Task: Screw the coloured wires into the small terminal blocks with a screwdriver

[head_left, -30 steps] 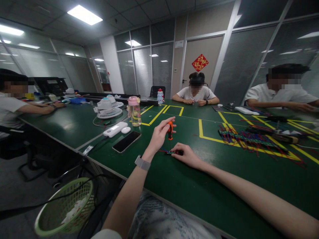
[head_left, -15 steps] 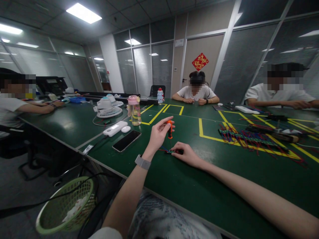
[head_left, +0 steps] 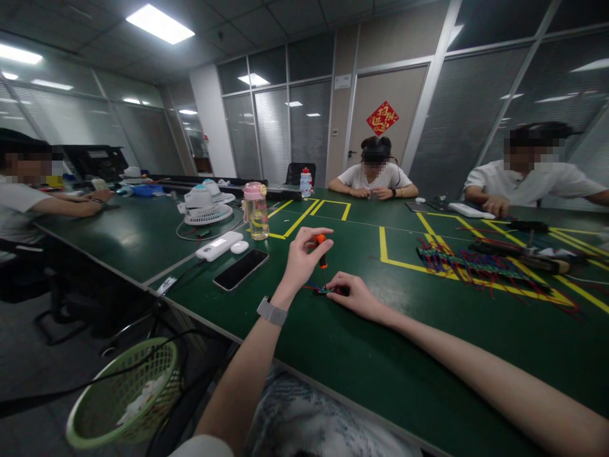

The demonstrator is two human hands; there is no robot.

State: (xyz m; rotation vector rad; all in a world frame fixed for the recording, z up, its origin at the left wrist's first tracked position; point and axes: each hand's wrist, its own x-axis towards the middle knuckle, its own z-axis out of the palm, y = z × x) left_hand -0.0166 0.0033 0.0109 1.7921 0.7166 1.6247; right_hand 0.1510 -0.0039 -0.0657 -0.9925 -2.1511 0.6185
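My left hand [head_left: 306, 254] grips the orange and black handle of a screwdriver [head_left: 322, 252] between thumb and fingers. The screwdriver stands almost upright, its thin shaft reaching down to a small circuit board [head_left: 321, 291] on the green table [head_left: 342, 355]. Pinched at the board's right side is my right hand [head_left: 351, 294], its forearm resting on the table. Thin red and blue wires leave the board on the left. The screwdriver's tip is too small to make out against the board.
A phone [head_left: 241, 269], a white power strip [head_left: 219, 246] and a pink-lidded bottle [head_left: 255, 209] stand to the left. Wired circuit boards [head_left: 480, 266] lie in a row at the right. Three people sit around the table. A green basket [head_left: 126, 387] is on the floor.
My left hand's fingers have shifted around the screwdriver handle, and the handle leans slightly more left. My right hand stays on the board. The person at right has moved a hand toward the table.
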